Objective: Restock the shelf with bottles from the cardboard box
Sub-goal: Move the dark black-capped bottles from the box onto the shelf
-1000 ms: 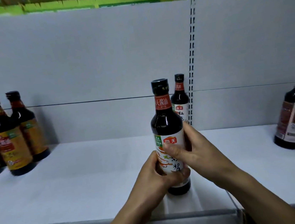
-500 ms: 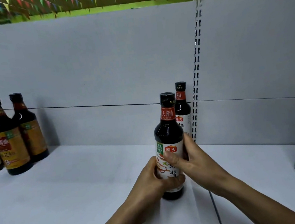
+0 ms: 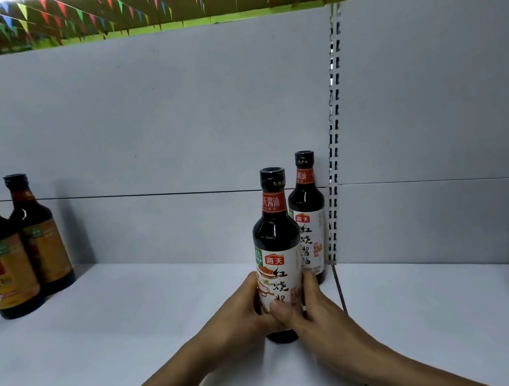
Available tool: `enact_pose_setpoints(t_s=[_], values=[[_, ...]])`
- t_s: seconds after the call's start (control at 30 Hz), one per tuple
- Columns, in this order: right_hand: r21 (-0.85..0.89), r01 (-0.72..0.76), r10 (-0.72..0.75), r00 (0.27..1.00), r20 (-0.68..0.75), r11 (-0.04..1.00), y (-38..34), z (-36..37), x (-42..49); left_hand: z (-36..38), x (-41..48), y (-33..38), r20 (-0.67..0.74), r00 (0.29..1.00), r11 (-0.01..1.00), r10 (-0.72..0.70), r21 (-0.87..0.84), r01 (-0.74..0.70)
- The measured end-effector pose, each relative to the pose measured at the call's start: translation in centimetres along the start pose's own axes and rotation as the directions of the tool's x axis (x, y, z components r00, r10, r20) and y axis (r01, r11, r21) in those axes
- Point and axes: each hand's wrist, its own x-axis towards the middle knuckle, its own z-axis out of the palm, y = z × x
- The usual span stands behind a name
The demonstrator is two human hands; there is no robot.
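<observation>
Both gripping: left hand point(image 3: 245, 309) and right hand point(image 3: 319, 316) wrapped round lower body of glossy dark bottle point(image 3: 276, 238), right thumb across its white label. It stands upright, base seemingly on smooth white shelf point(image 3: 136, 335). Just behind right hand, matching bottle point(image 3: 309, 218); amber-labelled bottles point(image 3: 8, 261) well left.

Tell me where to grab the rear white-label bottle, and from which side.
Take the rear bottle by its neck, coming down from above. It stands upright near the back panel, and the held bottle, gripped low by the left hand and right hand, covers its lower left side; the narrow neck and cap stand clear.
</observation>
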Motion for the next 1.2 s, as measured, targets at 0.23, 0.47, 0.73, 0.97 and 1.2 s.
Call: enact_pose_setpoints(t_s=[0.23, 0.47, 0.73, 0.97, 1.2], values=[[-0.008, -0.046, 0.045, 0.996, -0.083, 0.999, 2.2, 0.2, 1.0, -0.3, 2.0, -1.1, -0.012, 1.0, 1.0, 0.015, 0.005, -0.015], [-0.066, -0.166, 0.151, 0.97, -0.192, 0.984, 2.6, -1.1, 1.6, -0.5, 3.7, -2.6, -0.077, 0.997, 0.987, -0.009, -0.161, -0.004], [-0.145, -0.231, 0.165, 0.915, -0.369, 0.962, 4.1, -2.5, 2.8, -1.4, 6.1, -3.0, -0.11, 0.994, 0.986, -0.018, -0.164, -0.001], [-0.197, -0.28, 0.191, 0.907, -0.374, 0.94, 4.3, -3.0, 4.4, -1.6, 8.0, -3.9, -0.142, 0.99, 0.988, 0.0, -0.151, -0.021], [-0.165, -0.261, 0.18, 0.902, -0.392, 0.951, 4.5, -3.5, 5.9, -1.7, 9.8, -4.5, -0.168, 0.985, 0.989, 0.047, -0.129, -0.069]])
